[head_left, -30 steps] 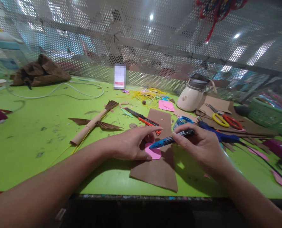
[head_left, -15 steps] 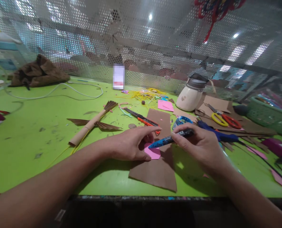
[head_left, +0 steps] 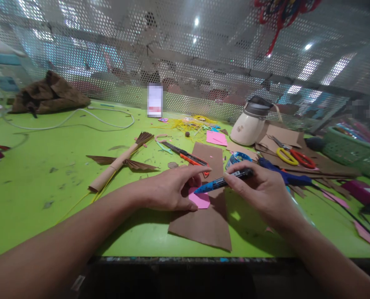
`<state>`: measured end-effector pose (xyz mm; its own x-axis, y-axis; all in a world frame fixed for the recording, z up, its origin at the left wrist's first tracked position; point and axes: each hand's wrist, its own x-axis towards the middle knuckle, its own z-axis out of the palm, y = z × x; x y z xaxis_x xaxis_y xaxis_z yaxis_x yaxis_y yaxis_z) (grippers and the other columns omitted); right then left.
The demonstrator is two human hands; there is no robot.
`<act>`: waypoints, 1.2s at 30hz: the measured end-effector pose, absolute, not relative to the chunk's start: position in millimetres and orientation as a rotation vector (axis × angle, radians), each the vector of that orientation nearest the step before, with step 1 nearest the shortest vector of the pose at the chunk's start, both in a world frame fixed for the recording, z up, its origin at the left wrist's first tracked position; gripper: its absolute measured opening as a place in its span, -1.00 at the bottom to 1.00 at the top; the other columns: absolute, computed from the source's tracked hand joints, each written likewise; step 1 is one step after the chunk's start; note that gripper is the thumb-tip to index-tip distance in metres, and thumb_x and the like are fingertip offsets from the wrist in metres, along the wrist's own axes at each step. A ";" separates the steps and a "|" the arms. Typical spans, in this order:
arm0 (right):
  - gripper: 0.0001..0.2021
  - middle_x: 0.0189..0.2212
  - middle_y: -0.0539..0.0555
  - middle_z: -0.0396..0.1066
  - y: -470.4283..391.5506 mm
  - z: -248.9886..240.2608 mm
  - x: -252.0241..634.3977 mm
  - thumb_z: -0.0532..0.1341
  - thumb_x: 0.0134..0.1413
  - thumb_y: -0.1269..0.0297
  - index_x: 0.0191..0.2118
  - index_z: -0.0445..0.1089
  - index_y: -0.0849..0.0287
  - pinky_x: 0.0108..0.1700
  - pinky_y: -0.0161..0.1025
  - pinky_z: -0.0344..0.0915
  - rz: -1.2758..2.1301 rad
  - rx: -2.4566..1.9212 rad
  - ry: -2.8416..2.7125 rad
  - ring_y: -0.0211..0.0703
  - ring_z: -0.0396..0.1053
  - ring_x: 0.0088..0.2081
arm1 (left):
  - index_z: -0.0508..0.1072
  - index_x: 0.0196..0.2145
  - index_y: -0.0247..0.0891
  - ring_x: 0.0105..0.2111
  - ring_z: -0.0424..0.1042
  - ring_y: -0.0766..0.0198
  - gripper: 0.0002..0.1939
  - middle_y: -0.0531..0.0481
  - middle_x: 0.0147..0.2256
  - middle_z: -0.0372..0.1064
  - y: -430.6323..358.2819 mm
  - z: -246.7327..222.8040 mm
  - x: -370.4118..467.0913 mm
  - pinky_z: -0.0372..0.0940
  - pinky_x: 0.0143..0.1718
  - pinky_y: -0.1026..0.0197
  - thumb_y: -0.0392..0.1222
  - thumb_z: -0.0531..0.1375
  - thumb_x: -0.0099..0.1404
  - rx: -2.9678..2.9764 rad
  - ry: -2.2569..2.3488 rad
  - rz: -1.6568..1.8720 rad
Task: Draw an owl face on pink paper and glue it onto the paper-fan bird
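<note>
Holding nearly the same pose as half a second ago: my left hand (head_left: 172,189) pins the pink paper (head_left: 200,200) on the brown cardboard (head_left: 203,224), forefinger stretched out, and my right hand (head_left: 261,191) grips the blue marker (head_left: 220,182), tip just above the paper. View drifted slightly left. Green basket (head_left: 349,155) at far right on the table (head_left: 48,166) holds pinkish items, too blurred to name.

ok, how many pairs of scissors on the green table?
2: yellow-handled scissors and red-handled scissors, side by side on brown cardboard at far right. Clutter may hide more.
</note>
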<state>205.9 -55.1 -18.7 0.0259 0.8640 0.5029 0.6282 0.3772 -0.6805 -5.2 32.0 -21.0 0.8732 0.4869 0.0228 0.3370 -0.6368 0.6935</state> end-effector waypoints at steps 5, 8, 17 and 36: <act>-0.91 -0.50 -0.04 0.44 -55.2 -18.4 205.4 0.27 0.11 0.26 -0.35 0.44 0.15 -0.41 -0.35 0.30 0.315 -1.339 -1.676 -0.28 0.39 -0.47 | 0.10 0.28 -0.19 -0.23 0.34 0.18 -0.20 -0.04 -0.16 0.38 32.4 -21.7 -5.3 0.24 -0.17 0.14 -0.25 0.30 0.14 2.319 0.582 0.278; -0.92 -0.49 -0.04 0.46 -55.5 -17.9 204.2 0.28 0.10 0.27 -0.36 0.44 0.14 -0.41 -0.36 0.31 0.327 -1.322 -1.682 -0.28 0.41 -0.46 | 0.11 0.27 -0.18 -0.20 0.33 0.16 -0.21 -0.03 -0.15 0.38 32.8 -20.6 -5.3 0.23 -0.15 0.14 -0.24 0.31 0.13 2.334 0.583 0.274; -0.92 -0.50 -0.03 0.47 -54.8 -17.2 204.5 0.28 0.09 0.28 -0.38 0.44 0.15 -0.43 -0.36 0.31 0.301 -1.327 -1.680 -0.29 0.41 -0.47 | 0.10 0.28 -0.17 -0.21 0.34 0.16 -0.21 -0.02 -0.17 0.40 32.6 -21.0 -5.3 0.23 -0.16 0.13 -0.23 0.31 0.15 2.346 0.595 0.273; -0.92 -0.50 -0.05 0.46 -54.0 -16.9 205.0 0.28 0.09 0.27 -0.37 0.44 0.14 -0.42 -0.37 0.30 0.316 -1.335 -1.686 -0.29 0.40 -0.48 | 0.12 0.26 -0.19 -0.23 0.33 0.17 -0.24 -0.03 -0.17 0.38 31.7 -17.9 -5.1 0.25 -0.20 0.16 -0.20 0.30 0.15 2.346 0.595 0.247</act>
<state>205.0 -54.0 -16.9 0.0239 0.8660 0.4994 0.6268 0.3761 -0.6823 -5.1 31.7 -17.9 0.8767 0.4808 0.0130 0.3489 -0.6543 0.6710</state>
